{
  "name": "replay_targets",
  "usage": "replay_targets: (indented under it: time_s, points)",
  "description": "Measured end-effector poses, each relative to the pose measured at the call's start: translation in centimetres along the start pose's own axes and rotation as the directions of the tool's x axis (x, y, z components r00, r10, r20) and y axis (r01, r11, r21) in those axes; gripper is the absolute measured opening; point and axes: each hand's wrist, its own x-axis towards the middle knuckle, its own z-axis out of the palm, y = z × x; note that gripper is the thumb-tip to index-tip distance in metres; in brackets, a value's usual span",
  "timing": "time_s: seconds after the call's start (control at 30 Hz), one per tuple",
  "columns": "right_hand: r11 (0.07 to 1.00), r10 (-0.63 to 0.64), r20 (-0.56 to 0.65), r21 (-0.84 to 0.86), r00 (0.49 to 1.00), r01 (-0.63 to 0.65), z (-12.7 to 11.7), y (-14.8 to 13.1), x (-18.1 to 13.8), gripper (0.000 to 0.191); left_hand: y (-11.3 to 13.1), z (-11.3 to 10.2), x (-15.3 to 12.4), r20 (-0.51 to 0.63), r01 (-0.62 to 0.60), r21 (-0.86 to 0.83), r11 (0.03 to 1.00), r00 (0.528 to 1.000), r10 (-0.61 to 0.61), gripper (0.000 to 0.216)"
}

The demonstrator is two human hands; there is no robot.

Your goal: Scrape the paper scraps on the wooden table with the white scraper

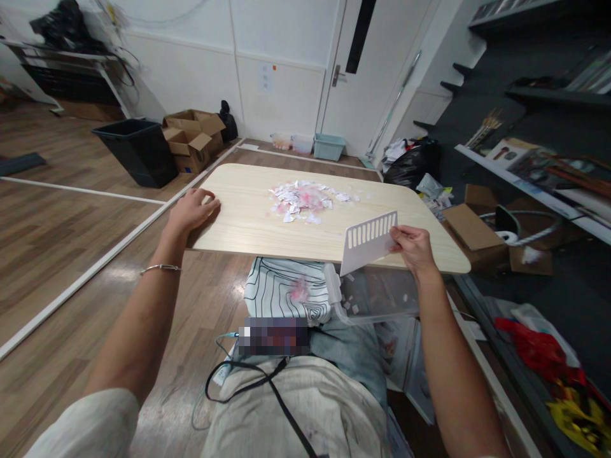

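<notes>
The right hand (414, 248) pinches a white slotted scraper (368, 242) by its edge, holding it over the near rim of the pale wooden table (248, 216), while the left hand (191, 211) lies spread, palm down, on the table's left corner. The heap of torn paper scraps (305, 201) sits mid-table, well apart from both. Below the near edge a clear plastic bin (377, 296) rests at the person's lap, seemingly with a few scraps in it, though that is hard to make out. A light two-finger pinch may let the scraper twist, and loose scraps could scatter past the bin onto the floor.
</notes>
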Motion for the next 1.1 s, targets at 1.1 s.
replay_targets:
  time_s: [1.1]
  points:
    - [0.985,0.048,0.042,0.165,0.998,-0.054,-1.4,1.7,2.0,0.053,-0.7,0.5,0.6,-0.020,0.009,0.016,1.000,1.000,-0.009,0.055]
